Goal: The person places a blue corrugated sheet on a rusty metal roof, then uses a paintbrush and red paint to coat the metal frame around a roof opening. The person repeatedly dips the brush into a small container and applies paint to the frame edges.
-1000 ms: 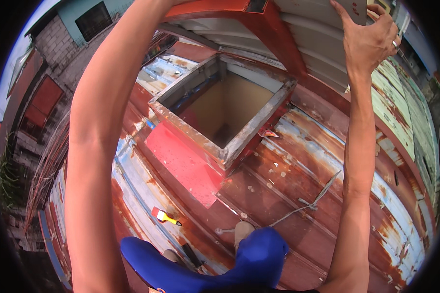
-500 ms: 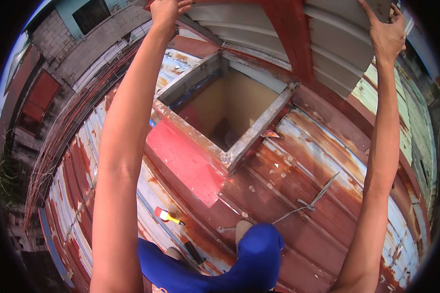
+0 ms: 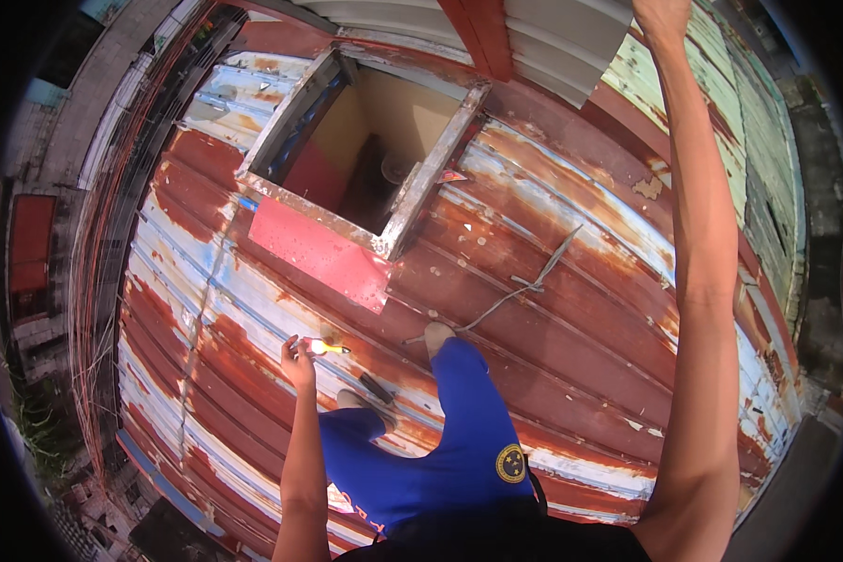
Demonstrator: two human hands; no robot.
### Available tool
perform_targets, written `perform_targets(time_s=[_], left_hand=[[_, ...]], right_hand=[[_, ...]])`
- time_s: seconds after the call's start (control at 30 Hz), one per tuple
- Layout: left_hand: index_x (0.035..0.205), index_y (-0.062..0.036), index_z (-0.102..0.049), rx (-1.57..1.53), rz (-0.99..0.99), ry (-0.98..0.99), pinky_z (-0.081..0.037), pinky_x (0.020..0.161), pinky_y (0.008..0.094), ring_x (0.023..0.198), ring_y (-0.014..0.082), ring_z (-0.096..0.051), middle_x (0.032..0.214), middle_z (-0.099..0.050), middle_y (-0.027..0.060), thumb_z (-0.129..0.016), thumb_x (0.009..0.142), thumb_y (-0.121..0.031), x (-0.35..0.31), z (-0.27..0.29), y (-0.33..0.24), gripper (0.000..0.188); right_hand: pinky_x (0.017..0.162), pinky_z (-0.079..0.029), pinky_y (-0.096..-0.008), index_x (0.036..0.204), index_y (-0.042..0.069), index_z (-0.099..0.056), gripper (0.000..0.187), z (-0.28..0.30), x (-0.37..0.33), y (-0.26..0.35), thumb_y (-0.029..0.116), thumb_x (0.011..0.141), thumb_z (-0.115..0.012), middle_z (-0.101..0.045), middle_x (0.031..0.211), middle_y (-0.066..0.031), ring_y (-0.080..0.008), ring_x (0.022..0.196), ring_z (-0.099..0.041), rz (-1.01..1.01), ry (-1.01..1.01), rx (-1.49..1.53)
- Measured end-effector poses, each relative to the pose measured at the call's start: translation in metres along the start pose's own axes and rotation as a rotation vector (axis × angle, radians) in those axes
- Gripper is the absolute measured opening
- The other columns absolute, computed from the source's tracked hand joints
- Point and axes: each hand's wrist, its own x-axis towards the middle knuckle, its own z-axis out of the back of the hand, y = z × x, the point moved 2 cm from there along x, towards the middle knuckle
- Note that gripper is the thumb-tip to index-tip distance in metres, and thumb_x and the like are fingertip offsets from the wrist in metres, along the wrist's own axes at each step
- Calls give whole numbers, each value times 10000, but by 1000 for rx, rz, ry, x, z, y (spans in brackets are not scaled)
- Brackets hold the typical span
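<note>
My left hand (image 3: 298,361) reaches down to the roof, fingers closed at the bristle end of a small paintbrush (image 3: 329,347) with a yellow handle and dark tip. My right hand (image 3: 663,17) is raised at the edge of a hatch lid (image 3: 557,42), grey ribbed sheet on a red frame. The lid stands tilted up; the upper picture edge cuts off my fingertips. Below the lid is the square opening, with a worn, paint-stained frame (image 3: 314,205). Inside show beige walls and a dim round object. A black strip-like object (image 3: 377,389) lies by my foot.
Rusty corrugated roofing (image 3: 553,281) surrounds me. A pinkish-red sheet (image 3: 320,251) lies against the hatch frame. A grey cord (image 3: 520,297) stretches across the ribs beyond my foot. Bundled wires (image 3: 112,197) run beside the roof's left edge, with walls beyond.
My left hand has left the lid and come down to the paintbrush. The right hand stays up at the lid's edge. My view has tilted lower, bringing more of my legs in.
</note>
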Motion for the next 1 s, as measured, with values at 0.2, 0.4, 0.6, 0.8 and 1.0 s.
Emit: perform_targets(time_s=[0.2, 0.4, 0.6, 0.8, 1.0], left_hand=[[1255, -60, -625, 246, 680, -137, -556, 566, 318, 719, 175, -697, 934, -716, 95, -686, 1032, -183, -177, 173, 18, 262], [1312, -74, -632, 372, 769, 302, -597, 686, 330, 808, 194, -745, 1032, -745, 104, -658, 1057, -276, -217, 145, -86, 326], [1314, -82, -635, 269, 670, 264, -608, 745, 324, 881, 199, -753, 1103, -748, 110, -662, 1069, -325, -215, 117, -173, 346], [1345, -104, -634, 212, 652, 236, -613, 758, 335, 899, 199, -749, 1076, -742, 97, -640, 1086, -315, -227, 123, -212, 334], [1368, -113, -629, 172, 688, 209, -614, 774, 341, 933, 204, -750, 1108, -754, 85, -630, 1094, -324, -223, 102, -230, 346]], right_hand=[[984, -552, -410, 1256, 5, -746, 664, -56, 13, 9, 428, 788, -952, -756, 1161, -178, -264, 1080, -720, -145, 202, 100], [949, -558, -405, 1207, 19, -768, 630, -45, 58, -25, 459, 790, -942, -767, 1104, -156, -253, 1026, -727, -249, 274, 82], [914, -565, -399, 1159, 34, -789, 601, -46, 92, -43, 489, 792, -931, -778, 1046, -134, -241, 973, -734, -335, 344, 75], [880, -571, -394, 1110, 49, -811, 577, -50, 116, -51, 520, 794, -921, -789, 988, -112, -230, 920, -741, -396, 429, 63], [845, -578, -389, 1061, 64, -832, 559, -60, 129, -59, 550, 796, -911, -800, 931, -90, -218, 866, -748, -471, 470, 46]])
